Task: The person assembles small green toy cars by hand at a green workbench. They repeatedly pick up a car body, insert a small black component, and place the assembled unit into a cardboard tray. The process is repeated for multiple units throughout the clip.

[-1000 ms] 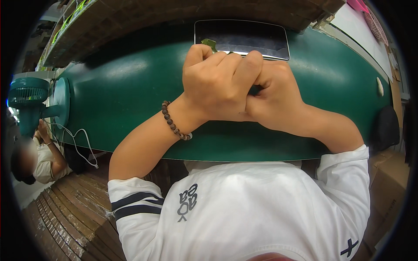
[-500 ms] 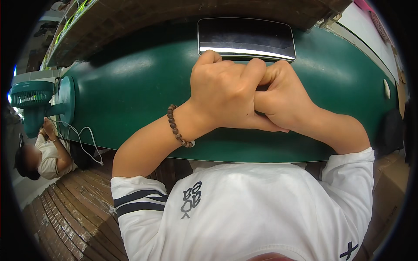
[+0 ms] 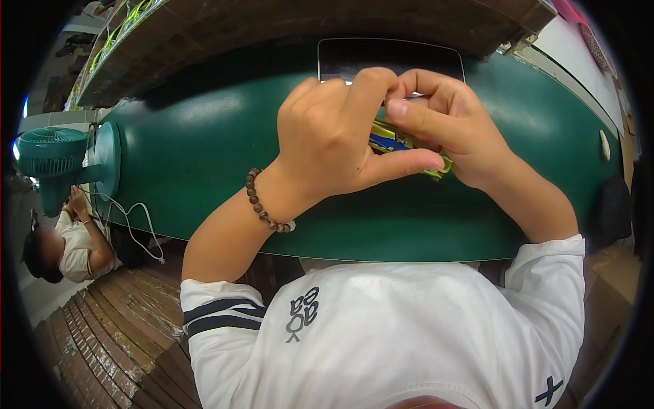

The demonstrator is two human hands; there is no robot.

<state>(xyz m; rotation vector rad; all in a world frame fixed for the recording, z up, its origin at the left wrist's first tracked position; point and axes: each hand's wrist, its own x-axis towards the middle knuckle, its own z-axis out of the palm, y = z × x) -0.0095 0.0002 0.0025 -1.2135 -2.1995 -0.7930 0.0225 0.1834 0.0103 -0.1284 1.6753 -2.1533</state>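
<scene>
A small shiny object, yellow-green with a blue patch [image 3: 390, 140], is between my two hands above the green table. My left hand [image 3: 330, 133], a brown beaded bracelet at its wrist, curls round the object's left side with the thumb stretched along its near edge. From the right, my right hand [image 3: 455, 119] closes on it, thumb and index finger pinched near my left index fingertip. Fingers cover most of the object, so its kind is unclear. Beyond the hands lies a flat black tablet-like screen [image 3: 381, 54] with a pale rim, partly covered by them.
A teal desk fan [image 3: 53, 144] stands at the far left, a white cable [image 3: 146, 221] beside it. Another person [image 3: 85, 245] sits there. A brown shelf edge [image 3: 286, 34] overhangs the back of the green table [image 3: 197, 157]. Stacked brown cardboard [image 3: 116, 327] lies at lower left.
My hands have tilted and parted slightly, so the yellow-green and blue object now shows between them. The right thumb has risen toward the left index finger.
</scene>
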